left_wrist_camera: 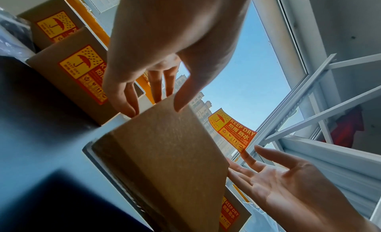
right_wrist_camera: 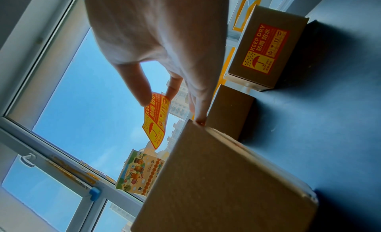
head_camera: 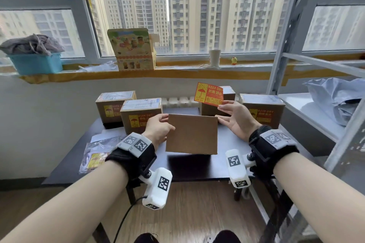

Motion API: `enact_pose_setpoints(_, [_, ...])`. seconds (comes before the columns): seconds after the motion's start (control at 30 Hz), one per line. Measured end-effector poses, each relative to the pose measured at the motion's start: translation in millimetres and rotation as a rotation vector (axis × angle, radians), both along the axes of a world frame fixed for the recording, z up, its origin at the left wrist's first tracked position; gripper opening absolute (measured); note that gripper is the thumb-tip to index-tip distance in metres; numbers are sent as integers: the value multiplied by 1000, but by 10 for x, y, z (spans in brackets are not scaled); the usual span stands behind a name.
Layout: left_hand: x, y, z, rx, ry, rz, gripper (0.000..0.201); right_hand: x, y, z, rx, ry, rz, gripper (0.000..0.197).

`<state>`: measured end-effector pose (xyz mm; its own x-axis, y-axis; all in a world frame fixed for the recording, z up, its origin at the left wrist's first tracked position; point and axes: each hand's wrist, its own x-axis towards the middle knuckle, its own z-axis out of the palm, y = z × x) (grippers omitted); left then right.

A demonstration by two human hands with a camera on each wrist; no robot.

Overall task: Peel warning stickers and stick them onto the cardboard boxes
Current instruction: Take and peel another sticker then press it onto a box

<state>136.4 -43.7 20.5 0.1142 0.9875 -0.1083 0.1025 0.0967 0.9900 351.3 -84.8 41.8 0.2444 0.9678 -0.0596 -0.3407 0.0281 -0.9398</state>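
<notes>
A plain cardboard box stands tilted up on the dark table, its blank face towards me. My left hand grips its left top edge, thumb on the front and fingers behind. My right hand pinches a corner of an orange and yellow "KEEP DRY" sticker between thumb and forefinger, holding it in the air above the box's right top corner. Its other fingertips touch that corner. The wrist views show the sticker hanging free, clear of the box.
Two stickered boxes stand at the back left and one at the back right. A bare box stands behind the sticker. A plastic bag of stickers lies at the left. A metal shelf rises on the right.
</notes>
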Motion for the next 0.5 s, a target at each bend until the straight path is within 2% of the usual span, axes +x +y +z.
enact_pose_setpoints(0.27, [-45, 13, -59, -48, 21, -37, 49, -60, 126, -71, -26, -53, -42, 23])
enact_pose_setpoints(0.5, [-7, 161, -123, -56, 86, -49, 44, -99, 301, -175, -62, -117, -76, 19])
